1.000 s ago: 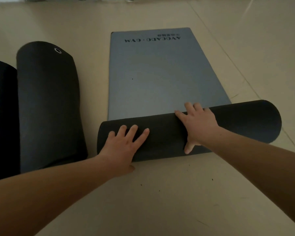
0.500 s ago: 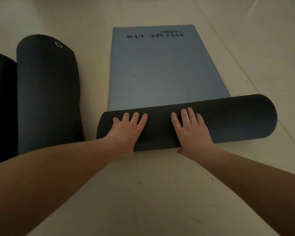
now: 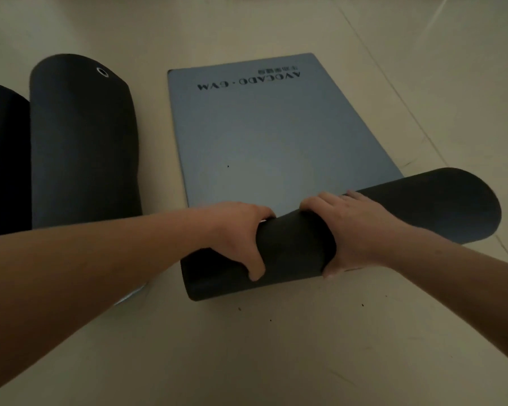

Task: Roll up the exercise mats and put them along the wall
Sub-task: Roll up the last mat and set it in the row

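Observation:
A grey-blue exercise mat (image 3: 276, 136) lies flat on the floor, with printed lettering at its far end. Its near end is wound into a dark roll (image 3: 440, 206) that runs left to right. My left hand (image 3: 235, 232) grips the roll left of its middle, fingers curled over the top and thumb down the front. My right hand (image 3: 352, 227) grips it just to the right in the same way. A short stretch of roll shows between the two hands.
Two dark rolled mats lie to the left, one with a metal eyelet (image 3: 82, 148) and another (image 3: 3, 159) cut off by the frame edge. Pale tiled floor (image 3: 276, 347) surrounds everything.
Both hands went from lying flat on top of the roll to curling around it, closer together. The roll has advanced farther up the flat mat.

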Demonstrator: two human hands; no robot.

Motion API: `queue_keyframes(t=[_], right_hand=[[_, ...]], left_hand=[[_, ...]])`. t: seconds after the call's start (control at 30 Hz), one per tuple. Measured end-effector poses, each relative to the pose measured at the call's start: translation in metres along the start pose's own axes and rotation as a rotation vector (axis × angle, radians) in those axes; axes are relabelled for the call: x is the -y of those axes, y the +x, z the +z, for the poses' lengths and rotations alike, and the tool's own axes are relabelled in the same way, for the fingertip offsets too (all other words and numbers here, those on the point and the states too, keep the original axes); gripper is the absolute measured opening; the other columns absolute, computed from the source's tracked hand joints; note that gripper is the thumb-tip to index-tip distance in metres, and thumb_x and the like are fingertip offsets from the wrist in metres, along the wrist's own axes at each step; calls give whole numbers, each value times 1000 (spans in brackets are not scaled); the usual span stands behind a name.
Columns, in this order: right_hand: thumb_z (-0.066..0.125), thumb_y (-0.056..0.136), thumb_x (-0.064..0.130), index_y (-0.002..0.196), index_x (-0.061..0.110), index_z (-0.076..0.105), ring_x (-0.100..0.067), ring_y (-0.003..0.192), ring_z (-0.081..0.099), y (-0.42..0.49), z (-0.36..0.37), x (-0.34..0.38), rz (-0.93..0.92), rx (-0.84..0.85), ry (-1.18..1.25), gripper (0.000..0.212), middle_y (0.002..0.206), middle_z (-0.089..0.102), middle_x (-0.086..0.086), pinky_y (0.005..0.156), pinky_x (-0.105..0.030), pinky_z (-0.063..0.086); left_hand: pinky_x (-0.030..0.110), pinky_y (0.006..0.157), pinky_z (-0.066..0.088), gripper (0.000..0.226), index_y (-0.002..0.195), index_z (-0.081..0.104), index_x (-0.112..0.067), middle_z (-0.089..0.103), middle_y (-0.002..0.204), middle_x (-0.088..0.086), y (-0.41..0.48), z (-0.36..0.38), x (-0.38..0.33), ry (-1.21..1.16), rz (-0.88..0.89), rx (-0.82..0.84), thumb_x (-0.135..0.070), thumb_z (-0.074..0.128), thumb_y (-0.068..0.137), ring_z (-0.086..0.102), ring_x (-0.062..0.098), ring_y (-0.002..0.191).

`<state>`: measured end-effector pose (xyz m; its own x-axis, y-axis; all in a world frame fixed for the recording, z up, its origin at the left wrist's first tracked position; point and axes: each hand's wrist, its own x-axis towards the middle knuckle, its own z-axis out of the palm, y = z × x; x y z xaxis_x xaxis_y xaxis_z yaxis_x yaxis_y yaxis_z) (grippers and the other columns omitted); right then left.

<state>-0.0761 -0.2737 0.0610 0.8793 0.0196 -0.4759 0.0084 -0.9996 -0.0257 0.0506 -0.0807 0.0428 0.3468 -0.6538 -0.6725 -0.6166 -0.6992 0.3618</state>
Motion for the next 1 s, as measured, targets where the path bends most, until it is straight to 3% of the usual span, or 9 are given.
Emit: queue_keyframes(t=[0.17, 0.3, 0.5, 0.6, 0.67, 0.73, 0.8, 0.9, 1.0], right_hand=[[92, 51, 68, 151, 45, 23, -24, 135, 45, 26, -16, 18, 28, 139, 8, 123, 149, 44, 8, 111, -55, 41], [91, 50, 70, 152, 53, 25, -28, 135, 29, 49, -31, 14, 107, 176, 48, 123, 138, 30, 2, 102, -54, 47], [88, 69, 59, 158, 41, 31, -32, 137, 47, 76, -50, 22, 247, 48, 65, 107, 152, 49, 0, 101, -54, 46], [82, 79, 56, 149, 37, 41, -31, 129, 53, 82, -54, 28, 303, -61, 106, 83, 143, 53, -3, 96, -51, 47], [74, 89, 52, 141, 34, 48, -29, 120, 53, 85, -51, 37, 274, -151, 37, 61, 132, 51, -5, 90, -48, 48], [64, 98, 43, 141, 31, 50, -28, 116, 53, 89, -47, 45, 202, -181, -46, 47, 128, 51, -5, 88, -45, 49], [64, 98, 39, 153, 30, 40, -32, 128, 49, 92, -46, 48, 144, -71, -82, 61, 139, 48, -9, 97, -49, 51], [83, 72, 64, 165, 29, 3, -40, 156, 11, 96, -43, 46, 157, 139, -157, 128, 169, 13, -11, 119, -66, 27], [86, 52, 77, 161, 27, -19, -43, 157, -6, 98, -18, 48, 202, 67, -246, 159, 171, -5, -15, 121, -71, 14]], left_hand=[[49, 107, 51, 103, 147, 42, -42, 58, 137, -6, 4, -10, 25, -223, -83, 112, -35, 98, 61, 61, 23, 119], [48, 113, 42, 110, 157, 31, -39, 45, 154, -4, -5, -12, 37, -176, -99, -58, -48, 93, 68, 50, 25, 135], [36, 94, 51, 48, 135, 48, -31, 49, 134, 0, -35, 11, 36, 328, 21, -479, -55, 61, 96, 51, 16, 112], [54, 121, 30, 99, 160, 14, -20, 16, 168, 13, -28, 40, 37, 418, -79, -334, -67, 63, 89, 21, 37, 153], [59, 127, 11, 125, 163, -13, -15, -13, 171, 16, -18, 49, 49, 418, -153, -302, -71, 67, 84, -9, 38, 158], [59, 126, 11, 132, 162, -17, -17, -11, 171, 16, -8, 48, 62, 411, -172, -369, -74, 68, 79, -7, 39, 158], [58, 124, 20, 134, 162, -9, -21, 6, 167, 13, -2, 41, 73, 387, -176, -431, -80, 69, 72, 10, 39, 153], [53, 118, 32, 133, 162, -2, -26, 18, 158, 10, 5, 32, 83, 355, -152, -471, -84, 69, 65, 24, 34, 143], [53, 122, 27, 131, 161, -11, -30, 13, 164, 11, 7, 39, 91, 344, -123, -491, -81, 67, 70, 20, 35, 148]])
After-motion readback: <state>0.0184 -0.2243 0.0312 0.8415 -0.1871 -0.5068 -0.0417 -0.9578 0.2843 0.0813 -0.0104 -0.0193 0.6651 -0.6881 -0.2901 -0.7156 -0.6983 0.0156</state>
